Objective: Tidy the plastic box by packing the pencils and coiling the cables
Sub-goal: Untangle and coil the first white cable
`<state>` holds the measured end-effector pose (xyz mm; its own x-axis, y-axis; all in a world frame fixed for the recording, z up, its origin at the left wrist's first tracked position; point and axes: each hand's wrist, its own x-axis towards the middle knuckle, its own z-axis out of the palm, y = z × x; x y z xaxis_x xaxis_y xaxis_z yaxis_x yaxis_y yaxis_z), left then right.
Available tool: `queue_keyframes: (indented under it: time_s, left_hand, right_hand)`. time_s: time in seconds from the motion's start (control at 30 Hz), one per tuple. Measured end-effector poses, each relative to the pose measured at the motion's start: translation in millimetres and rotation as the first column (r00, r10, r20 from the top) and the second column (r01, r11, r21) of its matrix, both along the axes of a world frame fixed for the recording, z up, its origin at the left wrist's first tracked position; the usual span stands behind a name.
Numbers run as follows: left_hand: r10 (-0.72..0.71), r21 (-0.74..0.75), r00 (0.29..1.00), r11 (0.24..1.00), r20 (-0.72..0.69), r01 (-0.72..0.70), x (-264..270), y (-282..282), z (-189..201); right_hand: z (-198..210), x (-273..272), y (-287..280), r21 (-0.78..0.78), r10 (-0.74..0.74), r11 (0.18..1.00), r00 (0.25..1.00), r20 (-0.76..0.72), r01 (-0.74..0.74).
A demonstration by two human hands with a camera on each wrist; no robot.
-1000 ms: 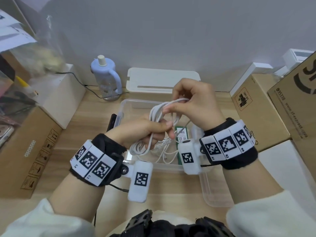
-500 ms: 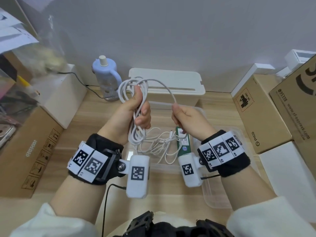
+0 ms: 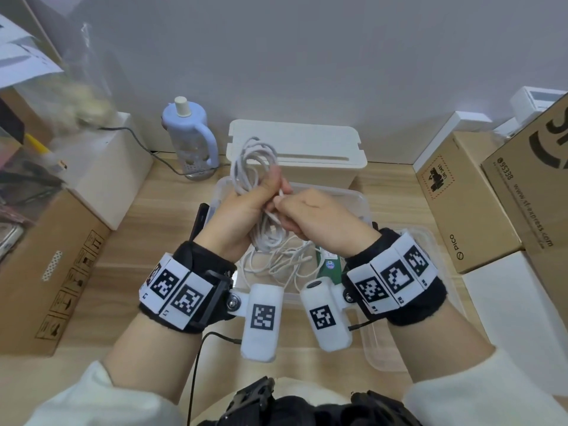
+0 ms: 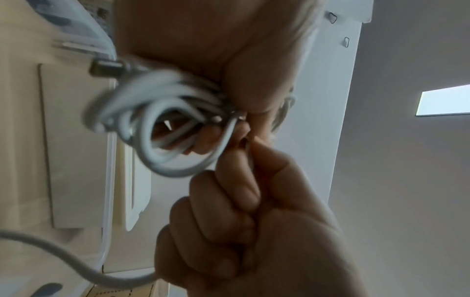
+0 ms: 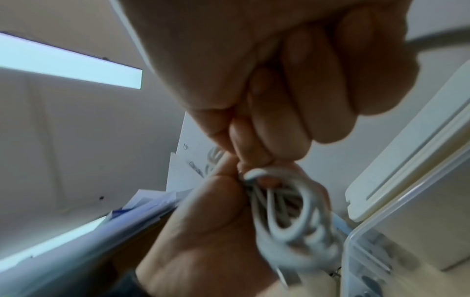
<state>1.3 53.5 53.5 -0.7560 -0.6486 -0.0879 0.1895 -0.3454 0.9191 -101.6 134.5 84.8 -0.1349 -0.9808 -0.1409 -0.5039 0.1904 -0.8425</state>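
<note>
My left hand [image 3: 246, 207] grips a coiled bundle of white cable [image 3: 252, 167] above the clear plastic box [image 3: 362, 204]; the loops stick up past the fingers and hang below the palm. My right hand [image 3: 310, 216] meets it from the right, its fingers curled and pinching a strand of the same white cable [image 4: 223, 144] at the bundle [image 5: 287, 211]. More loose white cable [image 3: 276, 262] lies tangled in the box beside a green pack [image 3: 330, 265]. No pencils show.
A cream lidded box [image 3: 295, 149] stands behind the plastic box, a pale blue bottle [image 3: 190, 142] to its left. Cardboard boxes [image 3: 473, 204] line the right side, another cardboard box [image 3: 46, 265] and a white box [image 3: 110, 167] the left. A black cord [image 3: 196, 364] trails near my left wrist.
My right hand has moved left and up from the stretched strand to meet my left hand at the bundle. The coil in my left hand has more loops.
</note>
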Motion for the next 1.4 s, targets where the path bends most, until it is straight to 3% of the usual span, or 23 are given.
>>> queue_keyframes:
  time_s: [0.07, 0.17, 0.23, 0.3, 0.4, 0.53, 0.63, 0.73, 0.9, 1.23, 1.3, 1.4]
  left_hand:
    - [0.105, 0.011, 0.992, 0.994, -0.063, -0.104, 0.7, -3.7, 1.5]
    - [0.232, 0.232, 0.950, 0.956, -0.210, -0.182, 4.0, -12.8, 9.3]
    - [0.226, 0.340, 0.923, 0.933, -0.312, -0.114, 8.9, -17.5, 18.1]
    - [0.104, 0.354, 0.925, 0.935, -0.366, 0.035, 15.1, -18.3, 25.8]
    - [-0.069, 0.240, 0.967, 0.962, -0.244, 0.129, 19.9, -15.1, 26.6]
    - [-0.112, 0.025, 0.991, 0.994, 0.076, 0.110, 16.4, -11.8, 11.4]
    - [-0.173, -0.168, 0.946, 0.960, 0.274, 0.224, 14.3, -9.8, 2.9]
    - [-0.305, -0.187, 0.874, 0.900, 0.378, 0.394, 9.3, -0.2, 3.2]
    - [-0.344, -0.146, 0.878, 0.901, 0.332, 0.408, 3.4, 11.3, 8.8]
    - [-0.326, 0.002, 0.920, 0.943, 0.219, 0.334, 9.4, 4.2, 7.5]
    - [-0.348, 0.078, 0.921, 0.937, 0.176, 0.339, 9.3, 6.5, 8.5]
    - [-0.275, 0.159, 0.951, 0.954, 0.140, 0.253, 11.0, 3.3, 12.7]
  right_hand:
    - [1.9, 0.1, 5.2, -0.014, 0.096, 0.995, 0.989, -0.112, -0.098]
    - [-2.0, 0.2, 14.2, 0.148, 0.254, 0.958, 0.966, -0.055, -0.244]
    - [-11.9, -0.9, 17.9, 0.286, 0.327, 0.908, 0.944, -0.027, -0.307]
    - [-21.1, -8.7, 17.4, 0.329, 0.304, 0.905, 0.951, -0.053, -0.271]
    - [-22.3, -27.7, 12.1, 0.242, 0.155, 0.964, 0.972, -0.176, -0.110]
    - [-6.4, -40.7, 10.1, 0.028, -0.017, 0.999, 0.977, -0.212, 0.024]
    - [8.2, -39.7, 9.3, -0.139, -0.029, 0.990, 0.977, -0.210, 0.000]
    - [15.8, -35.8, 7.4, -0.277, -0.002, 0.959, 0.974, -0.225, -0.062]
    - [13.7, -29.5, 3.3, -0.397, -0.086, 0.917, 0.944, -0.318, -0.050]
    - [14.8, -20.4, 5.6, -0.245, 0.041, 0.954, 0.883, -0.467, -0.174]
    - [16.0, -23.6, 7.1, -0.252, 0.007, 0.959, 0.901, -0.434, -0.128]
    - [16.7, -36.3, 11.6, -0.285, -0.198, 0.953, 0.925, -0.324, 0.103]
